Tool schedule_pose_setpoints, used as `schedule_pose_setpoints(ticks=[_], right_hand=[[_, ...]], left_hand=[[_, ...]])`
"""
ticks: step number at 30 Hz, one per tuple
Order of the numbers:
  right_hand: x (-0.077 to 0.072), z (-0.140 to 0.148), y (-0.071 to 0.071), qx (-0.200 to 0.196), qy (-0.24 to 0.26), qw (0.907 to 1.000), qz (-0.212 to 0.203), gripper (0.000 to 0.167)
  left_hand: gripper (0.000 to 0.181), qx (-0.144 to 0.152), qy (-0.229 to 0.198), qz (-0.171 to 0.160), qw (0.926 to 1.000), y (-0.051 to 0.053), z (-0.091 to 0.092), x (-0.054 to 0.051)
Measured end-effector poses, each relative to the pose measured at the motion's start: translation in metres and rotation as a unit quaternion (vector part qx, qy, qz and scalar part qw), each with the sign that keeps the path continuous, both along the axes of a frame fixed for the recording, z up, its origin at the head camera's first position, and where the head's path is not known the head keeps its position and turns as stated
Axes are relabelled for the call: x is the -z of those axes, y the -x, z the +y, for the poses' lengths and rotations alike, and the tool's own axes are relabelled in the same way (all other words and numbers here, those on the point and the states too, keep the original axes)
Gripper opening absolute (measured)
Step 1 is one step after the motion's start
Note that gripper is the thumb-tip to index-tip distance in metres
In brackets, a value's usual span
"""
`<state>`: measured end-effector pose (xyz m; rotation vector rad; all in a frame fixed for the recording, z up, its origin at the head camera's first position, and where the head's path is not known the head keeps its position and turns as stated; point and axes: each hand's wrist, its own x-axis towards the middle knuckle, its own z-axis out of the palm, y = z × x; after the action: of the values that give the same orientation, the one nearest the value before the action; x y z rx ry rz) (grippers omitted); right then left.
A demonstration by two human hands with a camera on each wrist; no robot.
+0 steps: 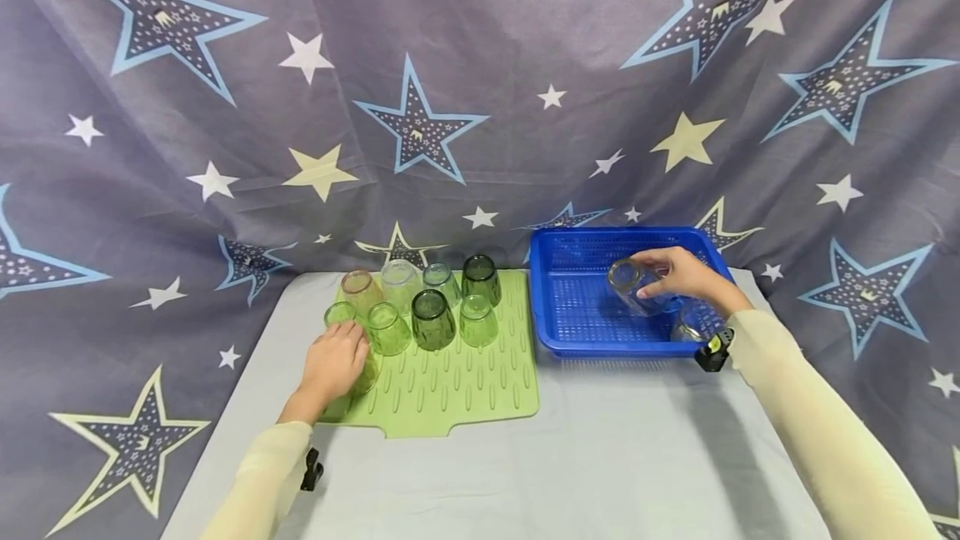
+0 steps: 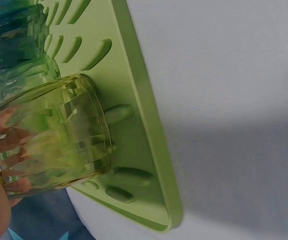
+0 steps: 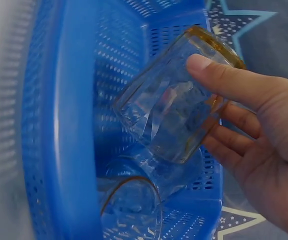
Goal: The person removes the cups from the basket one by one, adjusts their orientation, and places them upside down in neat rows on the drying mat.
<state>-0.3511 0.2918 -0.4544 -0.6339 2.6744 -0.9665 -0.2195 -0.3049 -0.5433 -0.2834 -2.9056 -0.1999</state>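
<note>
My left hand (image 1: 335, 363) grips a yellowish faceted glass (image 2: 69, 140) at the front left of the green drying mat (image 1: 465, 394). Fingers show through its wall in the left wrist view; whether the rim touches the mat I cannot tell. With thumb on one side and fingers on the other, my right hand (image 3: 263, 117) holds a clear glass (image 3: 171, 102) with an amber-tinted end, tilted inside the blue basket (image 1: 547, 307). Below it in the basket lie another clear glass (image 3: 134, 207) and a bluish, partly hidden one (image 3: 166, 172).
Several glasses stand upside down at the mat's back: a pink one (image 1: 362, 292), a dark one (image 1: 432, 322) and a green one (image 1: 478, 322) among them. The basket's raised rim (image 1: 622, 348) stands right of the mat. A star-patterned curtain (image 1: 480, 107) hangs behind the table.
</note>
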Motion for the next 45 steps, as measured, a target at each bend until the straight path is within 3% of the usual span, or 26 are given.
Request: schedule_pose_setpoints(ticks=[5, 16, 25, 36, 45], right_hand=[[-0.005, -0.001, -0.004, 0.022, 0.038, 0.9989, -0.018, 0.074], [-0.016, -0.006, -0.015, 0.048, 0.089, 0.9949, 0.003, 0.075], [-0.022, -0.01, -0.021, 0.076, 0.146, 0.9863, -0.006, 0.073], [-0.04, -0.023, -0.031, 0.082, 0.178, 0.9805, -0.011, 0.071], [-0.04, -0.03, -0.031, 0.076, 0.197, 0.9774, -0.006, 0.068]], left_hand=[[0.035, -0.002, -0.001, 0.011, 0.9999, -0.002, -0.001, -0.001], [0.036, -0.002, -0.003, 0.011, 0.9999, -0.002, 0.001, 0.0], [0.036, -0.004, -0.006, 0.013, 0.9999, -0.001, 0.001, 0.001], [0.034, -0.002, -0.003, 0.015, 0.9999, 0.0, 0.002, -0.002], [0.034, -0.002, -0.003, 0.006, 1.0, 0.0, 0.001, -0.002]])
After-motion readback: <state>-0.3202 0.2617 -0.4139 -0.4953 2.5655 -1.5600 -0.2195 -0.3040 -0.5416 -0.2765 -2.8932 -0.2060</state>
